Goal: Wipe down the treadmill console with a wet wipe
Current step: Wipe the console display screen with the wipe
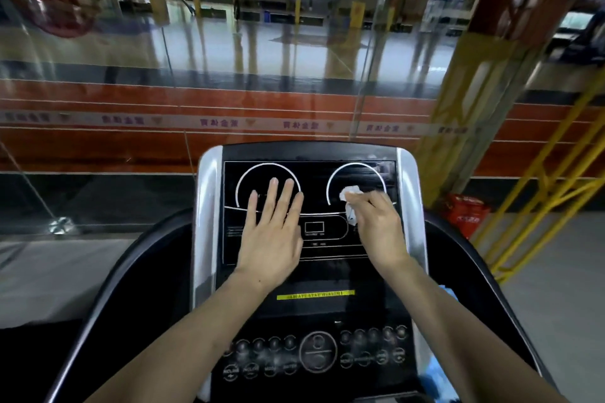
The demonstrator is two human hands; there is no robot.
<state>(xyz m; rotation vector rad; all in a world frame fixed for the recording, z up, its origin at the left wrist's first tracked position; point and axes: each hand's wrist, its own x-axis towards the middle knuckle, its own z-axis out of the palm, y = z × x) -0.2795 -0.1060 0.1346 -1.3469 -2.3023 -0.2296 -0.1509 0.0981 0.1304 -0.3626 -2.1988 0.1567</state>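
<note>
Right hand (376, 226) fingers pinch the crumpled wet wipe (349, 203) against the treadmill console (309, 239) display. Left hand (270, 232) lies flat, fingers spread, alongside. Risk: the bunched wipe covers little, leaving streaks or missed patches.

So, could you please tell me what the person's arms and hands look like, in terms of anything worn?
Both forearms are bare, with no sleeves in view. The left hand and right hand wear no gloves, and no rings, watch or bracelet show.
</note>
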